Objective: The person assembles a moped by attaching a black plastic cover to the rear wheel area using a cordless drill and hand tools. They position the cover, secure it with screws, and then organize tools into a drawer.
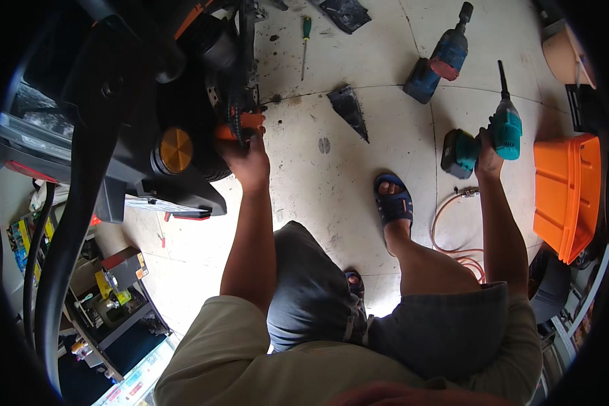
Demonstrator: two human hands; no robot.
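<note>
My right hand [488, 157] is wrapped round the handle of a teal cordless driver [506, 132]. A long dark bit on it points away from me, and its battery [459, 153] sits to the left of the hand. At the left, my left hand [249, 160] reaches to a dark motorbike [91, 135] and closes on an orange part [252, 120] beside the chain [235, 111]. Some of its fingers are hidden behind that part. A round amber reflector [176, 150] is on the bike, left of this hand.
On the floor lie a blue and red cordless impact wrench [449, 54], a green-handled screwdriver [306, 49], a black triangular panel [349, 111] and an orange hose [446, 215]. Orange bins [563, 196] stand at the right, a cluttered shelf [125, 325] at the lower left.
</note>
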